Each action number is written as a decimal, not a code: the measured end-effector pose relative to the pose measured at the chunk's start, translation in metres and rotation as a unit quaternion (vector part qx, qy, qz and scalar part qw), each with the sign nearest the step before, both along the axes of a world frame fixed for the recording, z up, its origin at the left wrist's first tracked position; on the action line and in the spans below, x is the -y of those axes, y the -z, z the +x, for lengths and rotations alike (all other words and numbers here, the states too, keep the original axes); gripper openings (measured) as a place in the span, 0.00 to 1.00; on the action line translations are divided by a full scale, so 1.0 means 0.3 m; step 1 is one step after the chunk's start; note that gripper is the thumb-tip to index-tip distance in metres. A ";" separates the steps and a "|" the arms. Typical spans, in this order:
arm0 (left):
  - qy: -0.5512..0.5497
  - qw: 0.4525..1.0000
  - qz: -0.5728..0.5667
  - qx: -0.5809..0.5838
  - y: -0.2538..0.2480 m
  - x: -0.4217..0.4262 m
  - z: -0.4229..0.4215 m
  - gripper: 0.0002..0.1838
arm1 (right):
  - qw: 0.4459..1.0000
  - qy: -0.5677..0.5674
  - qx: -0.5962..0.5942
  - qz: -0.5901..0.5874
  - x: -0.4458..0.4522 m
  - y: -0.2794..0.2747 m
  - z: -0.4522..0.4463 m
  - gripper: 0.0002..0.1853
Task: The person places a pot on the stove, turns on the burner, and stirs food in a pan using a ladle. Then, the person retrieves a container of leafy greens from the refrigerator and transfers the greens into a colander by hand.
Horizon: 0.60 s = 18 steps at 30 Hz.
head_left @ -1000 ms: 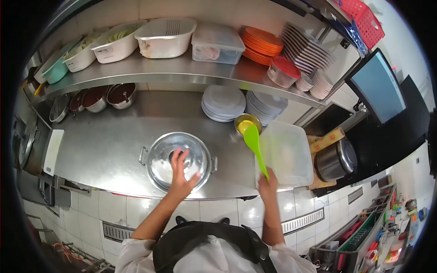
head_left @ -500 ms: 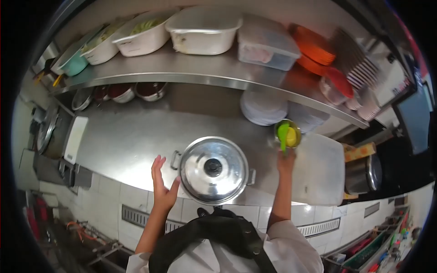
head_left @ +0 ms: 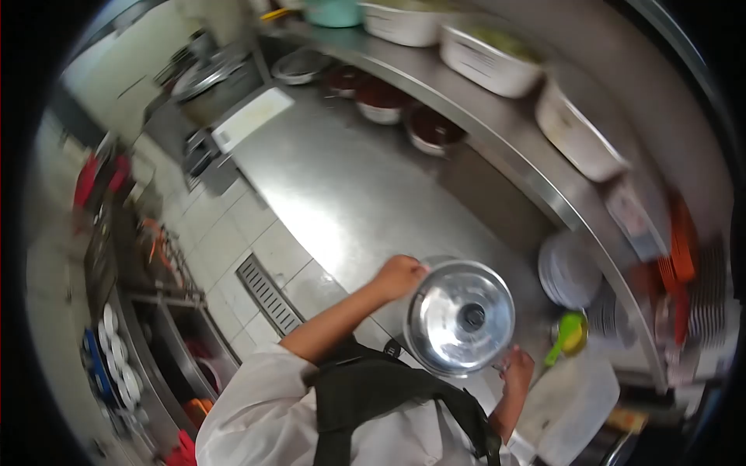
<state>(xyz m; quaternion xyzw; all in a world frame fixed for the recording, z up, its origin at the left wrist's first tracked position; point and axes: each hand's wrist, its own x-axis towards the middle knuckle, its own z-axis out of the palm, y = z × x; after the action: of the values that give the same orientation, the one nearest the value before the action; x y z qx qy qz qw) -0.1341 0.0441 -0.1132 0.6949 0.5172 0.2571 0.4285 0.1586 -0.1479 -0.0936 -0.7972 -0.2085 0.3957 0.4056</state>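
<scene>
A shiny steel pot [head_left: 416, 330] with its lid [head_left: 443, 311] on stands at the near edge of the steel counter, in front of my body. The lid has a dark round knob [head_left: 472, 316]. My left hand [head_left: 400, 278] is closed at the pot's left side, where its handle is, and the fingers cover that handle. On the opposite side, my right hand [head_left: 517, 368] grips the other handle. Beyond my right hand, a small bowl [head_left: 579, 339] holds a bright green utensil [head_left: 564, 334] and something yellow.
White plates [head_left: 569, 268] are stacked under the shelf [head_left: 536, 163], which bears several tubs [head_left: 493, 62]. A translucent plastic container or lid [head_left: 571, 404] lies at right. A white cutting board [head_left: 252, 119] is at the counter's far end. Several bowls of dark red food [head_left: 381, 101] line the back.
My view has swung to the left. My right hand has left the small bowl and moved to the pot's right handle. My left hand, open beside the pot before, has closed at its left handle.
</scene>
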 end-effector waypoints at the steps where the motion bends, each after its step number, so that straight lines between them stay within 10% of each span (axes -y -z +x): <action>1: -0.009 0.998 -0.054 -0.017 -0.031 0.006 -0.027 0.17 | 1.000 0.003 0.002 -0.005 -0.010 -0.006 -0.014 0.16; 10: -0.087 0.988 -0.054 0.114 -0.297 0.008 -0.688 0.22 | 0.991 -0.049 0.090 0.085 -0.265 -0.331 -0.553 0.19; 18: -0.144 0.983 0.014 0.111 -0.314 -0.085 -1.745 0.18 | 0.968 -0.153 0.072 0.186 -0.821 -0.249 -1.458 0.16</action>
<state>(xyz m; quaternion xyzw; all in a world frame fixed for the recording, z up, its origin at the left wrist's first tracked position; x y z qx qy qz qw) -0.6574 0.0698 -0.0189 0.5868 0.5573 0.3985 0.4317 -0.2788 0.0984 -0.0190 -0.6927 -0.4265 0.3493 0.4649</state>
